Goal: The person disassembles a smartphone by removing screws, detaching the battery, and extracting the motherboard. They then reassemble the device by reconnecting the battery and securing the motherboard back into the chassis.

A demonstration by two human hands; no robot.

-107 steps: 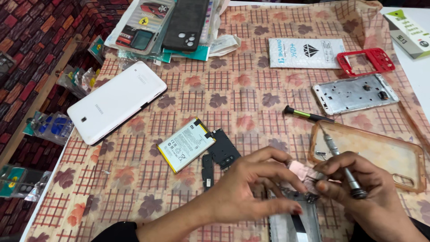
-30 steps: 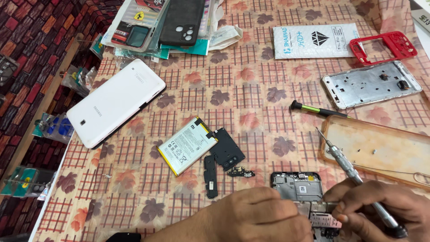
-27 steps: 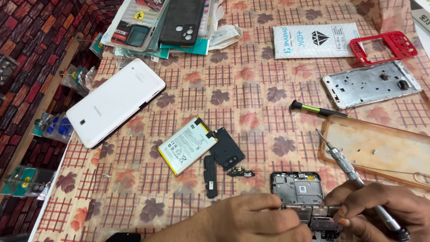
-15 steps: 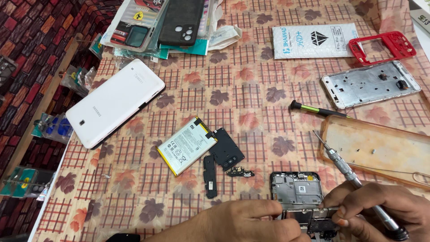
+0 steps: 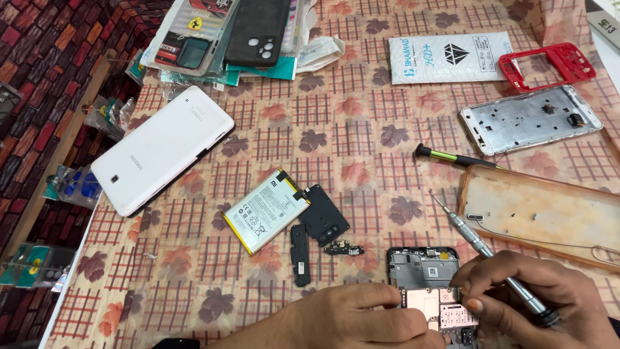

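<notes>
Opened phone (image 5: 423, 271) lies at the table's (image 5: 361, 129) near edge; left hand (image 5: 349, 320) rests flat on its lower part, fingers loose, no grip on anything. Right hand (image 5: 539, 304) has its grip pinched on a silver screwdriver (image 5: 481, 245), fingertips touching the exposed board. Battery (image 5: 266, 210) and black covers (image 5: 323, 221) lie just left of the phone.

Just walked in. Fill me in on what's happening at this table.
A person is working on an opened phone at the near edge of a patterned tablecloth. The left hand steadies the phone's lower part, while the right hand holds a small screwdriver, its tip pointing up and away, with fingertips at the exposed board. Removed parts lie beside it: a battery, black covers and a small connector board. A white tablet, a clear case and a metal phone frame lie farther off.
</notes>
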